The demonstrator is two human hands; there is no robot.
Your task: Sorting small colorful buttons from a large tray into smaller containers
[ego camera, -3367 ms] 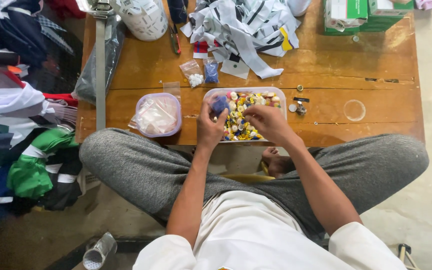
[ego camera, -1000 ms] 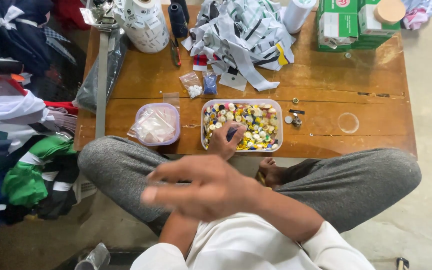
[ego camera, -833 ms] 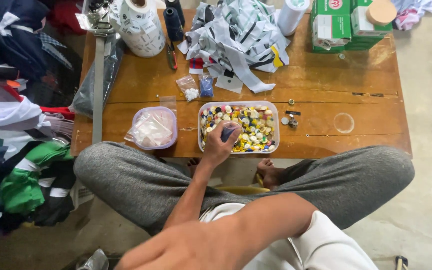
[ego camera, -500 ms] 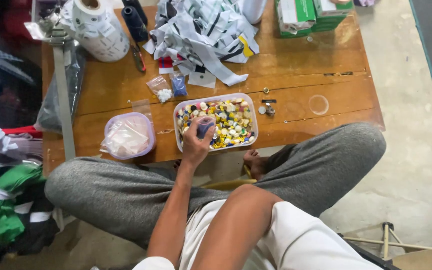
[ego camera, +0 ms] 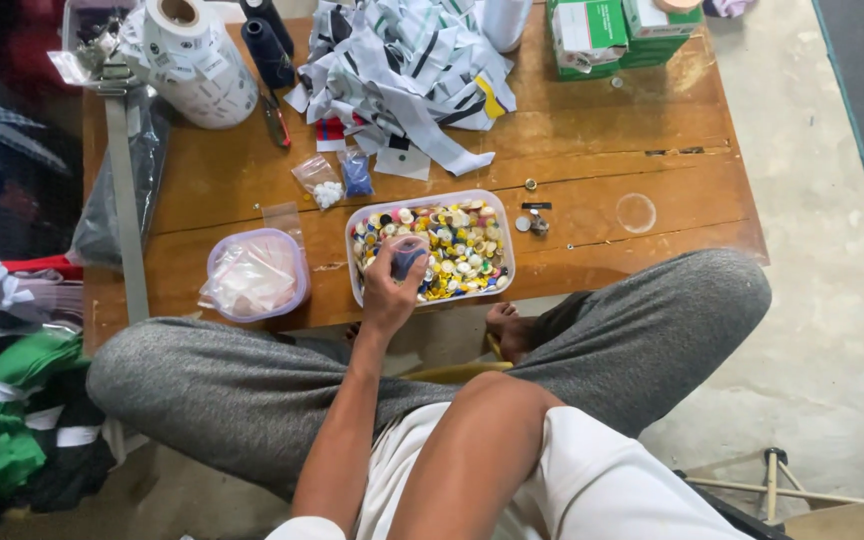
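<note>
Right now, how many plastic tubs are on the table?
2. The clear button tub sits mid-table under the left hand; a purple-rimmed tub with a plastic bag stands to its left. More could hide under the fabric strips.

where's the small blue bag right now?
Head view: the small blue bag is in the left hand, over the middle of the clear button tray, right of the lidded pink tub.
</note>
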